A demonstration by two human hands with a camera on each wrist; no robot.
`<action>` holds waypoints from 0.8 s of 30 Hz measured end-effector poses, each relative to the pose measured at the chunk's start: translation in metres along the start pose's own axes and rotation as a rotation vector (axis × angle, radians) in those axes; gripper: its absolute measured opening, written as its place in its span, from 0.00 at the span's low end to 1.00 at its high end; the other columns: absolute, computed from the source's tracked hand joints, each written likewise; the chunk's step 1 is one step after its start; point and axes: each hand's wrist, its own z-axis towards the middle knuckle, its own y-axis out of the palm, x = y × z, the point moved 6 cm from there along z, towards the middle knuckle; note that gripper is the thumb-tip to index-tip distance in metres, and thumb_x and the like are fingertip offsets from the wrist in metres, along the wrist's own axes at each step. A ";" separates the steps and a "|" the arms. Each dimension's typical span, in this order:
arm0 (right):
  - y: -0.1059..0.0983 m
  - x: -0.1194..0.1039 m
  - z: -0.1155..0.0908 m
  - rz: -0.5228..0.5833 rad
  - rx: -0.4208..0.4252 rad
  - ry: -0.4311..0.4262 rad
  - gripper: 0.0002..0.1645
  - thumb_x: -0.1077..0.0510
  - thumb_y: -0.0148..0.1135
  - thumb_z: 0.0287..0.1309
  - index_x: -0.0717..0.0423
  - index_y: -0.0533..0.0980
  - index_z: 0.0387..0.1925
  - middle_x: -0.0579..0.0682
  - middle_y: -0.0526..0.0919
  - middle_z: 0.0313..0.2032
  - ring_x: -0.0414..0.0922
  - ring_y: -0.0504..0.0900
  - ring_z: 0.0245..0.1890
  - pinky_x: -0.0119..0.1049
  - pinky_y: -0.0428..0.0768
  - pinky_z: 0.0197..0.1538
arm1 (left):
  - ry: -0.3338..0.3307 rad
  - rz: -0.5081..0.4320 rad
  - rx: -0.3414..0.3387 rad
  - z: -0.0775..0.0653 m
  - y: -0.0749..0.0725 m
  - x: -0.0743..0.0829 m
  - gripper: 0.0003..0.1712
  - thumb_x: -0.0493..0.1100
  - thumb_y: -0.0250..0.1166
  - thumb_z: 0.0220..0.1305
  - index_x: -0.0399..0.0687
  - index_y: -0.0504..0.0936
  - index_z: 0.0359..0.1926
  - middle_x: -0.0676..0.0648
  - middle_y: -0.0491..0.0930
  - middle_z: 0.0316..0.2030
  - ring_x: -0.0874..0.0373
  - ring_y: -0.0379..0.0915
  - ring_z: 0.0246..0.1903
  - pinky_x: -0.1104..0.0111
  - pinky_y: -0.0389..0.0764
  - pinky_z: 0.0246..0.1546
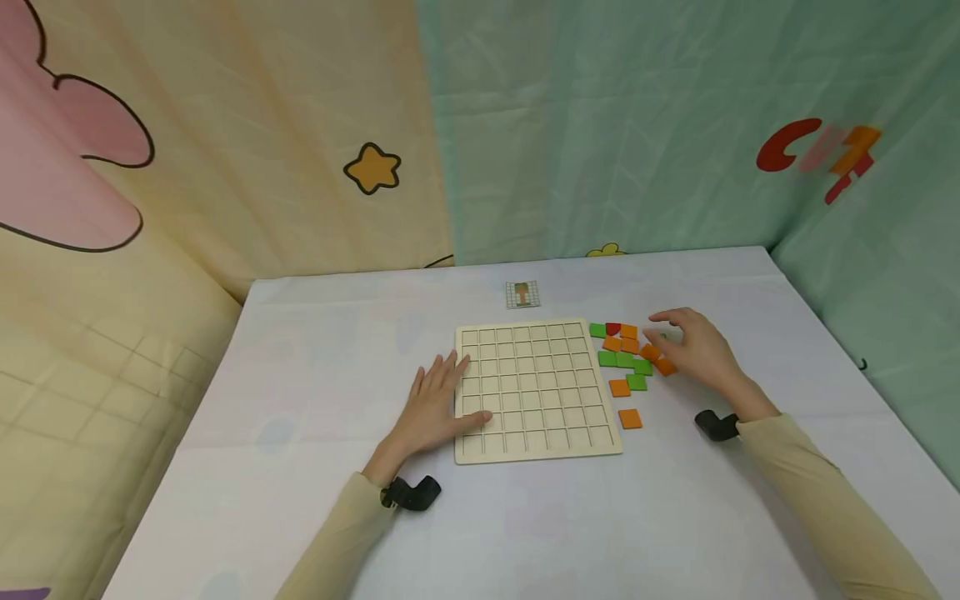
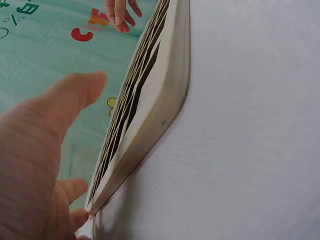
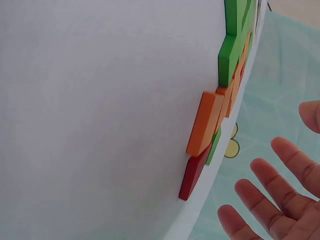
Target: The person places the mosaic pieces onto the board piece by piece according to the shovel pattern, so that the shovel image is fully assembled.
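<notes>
A pale wooden board (image 1: 536,392) with a grid of square recesses lies flat on the table. Across its left edge my left hand (image 1: 431,412) spreads its fingers, thumb reaching over the grid. The left wrist view shows the board's thick rounded side (image 2: 165,95) beside that hand. On the right, my right hand (image 1: 702,350) hovers over the far end of a group of square tiles, fingers apart and holding nothing. Orange tiles (image 1: 630,418), green tiles (image 1: 625,360) and a red piece (image 1: 613,328) make up the group. A dark red tile (image 3: 193,172) touches an orange one (image 3: 205,122) in the right wrist view.
Behind the board lies a small card (image 1: 522,294) with a gridded picture in green and orange. Printed curtains (image 1: 600,150) hang along the table's back edge and both sides. White cloth (image 1: 322,350) covers the table.
</notes>
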 end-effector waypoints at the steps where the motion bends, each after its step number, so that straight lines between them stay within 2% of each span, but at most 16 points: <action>1: -0.001 0.001 0.000 0.005 0.007 0.004 0.27 0.47 0.56 0.65 0.65 0.74 0.54 0.68 0.70 0.56 0.65 0.66 0.56 0.63 0.64 0.56 | 0.007 0.003 0.002 -0.001 0.000 0.000 0.56 0.74 0.55 0.55 0.50 0.48 0.75 0.44 0.40 0.74 0.47 0.31 0.71 0.51 0.31 0.67; 6: -0.006 0.009 -0.001 0.024 0.024 0.020 0.26 0.47 0.54 0.66 0.67 0.74 0.52 0.68 0.71 0.54 0.64 0.69 0.51 0.61 0.68 0.50 | 0.035 0.040 0.005 -0.003 0.002 -0.002 0.54 0.72 0.57 0.56 0.48 0.52 0.74 0.43 0.41 0.73 0.47 0.30 0.71 0.52 0.30 0.67; 12: -0.012 0.021 -0.007 0.020 0.034 0.029 0.23 0.49 0.57 0.65 0.68 0.76 0.47 0.66 0.74 0.48 0.62 0.71 0.46 0.57 0.72 0.44 | 0.055 0.061 0.017 -0.003 0.003 -0.003 0.55 0.71 0.59 0.55 0.47 0.52 0.74 0.42 0.41 0.73 0.47 0.31 0.71 0.51 0.30 0.67; 21: -0.010 0.037 -0.015 -0.008 -0.043 0.071 0.24 0.48 0.64 0.59 0.69 0.78 0.42 0.64 0.78 0.41 0.56 0.73 0.38 0.47 0.71 0.39 | 0.067 0.076 0.023 -0.002 0.005 -0.002 0.55 0.71 0.58 0.56 0.46 0.52 0.74 0.42 0.41 0.73 0.46 0.32 0.71 0.51 0.31 0.67; 24: -0.008 0.040 -0.014 -0.011 -0.086 0.078 0.25 0.50 0.65 0.58 0.70 0.78 0.44 0.64 0.78 0.41 0.56 0.73 0.38 0.47 0.72 0.39 | 0.070 0.083 0.034 -0.003 0.006 -0.002 0.54 0.71 0.58 0.56 0.47 0.52 0.74 0.42 0.42 0.73 0.46 0.31 0.71 0.51 0.31 0.67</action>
